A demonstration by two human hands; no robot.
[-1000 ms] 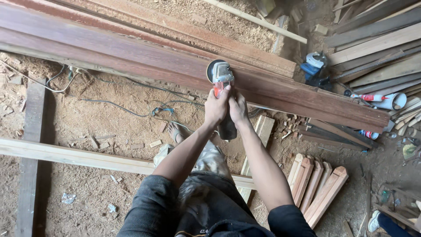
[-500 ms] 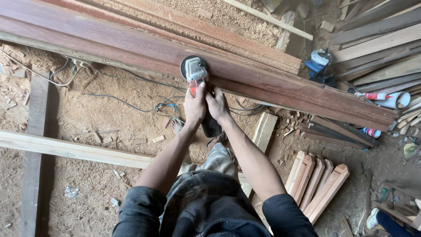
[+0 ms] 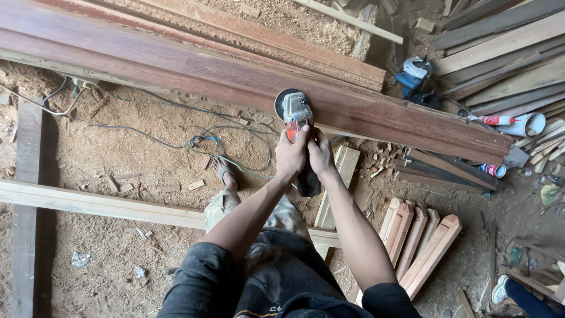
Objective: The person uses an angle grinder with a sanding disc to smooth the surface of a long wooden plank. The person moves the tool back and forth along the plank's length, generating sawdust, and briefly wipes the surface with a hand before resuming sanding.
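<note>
Both my hands grip a grey and red angle grinder [image 3: 296,113] from behind. My left hand [image 3: 291,155] wraps its body on the left side, my right hand [image 3: 321,155] on the right. The grinder's round disc [image 3: 283,100] rests against the near edge of a long reddish-brown wooden plank [image 3: 194,70] that runs from upper left to right. The tool's black rear end [image 3: 308,184] sticks out below my hands. My bare foot in a sandal [image 3: 224,172] stands on the sawdust below.
A pale plank [image 3: 88,203] lies across the sawdust floor at the left, with loose cables [image 3: 200,140]. Pointed wooden stakes [image 3: 421,244] lie at the lower right. Stacked boards [image 3: 506,53], a blue power tool [image 3: 415,73] and tubes [image 3: 500,121] are at the upper right. Another person's shoe [image 3: 500,290] shows at the bottom right.
The grinder and both hands have slid along the plank's edge: left between the first two frames, then back slightly right. The grip is unchanged.
</note>
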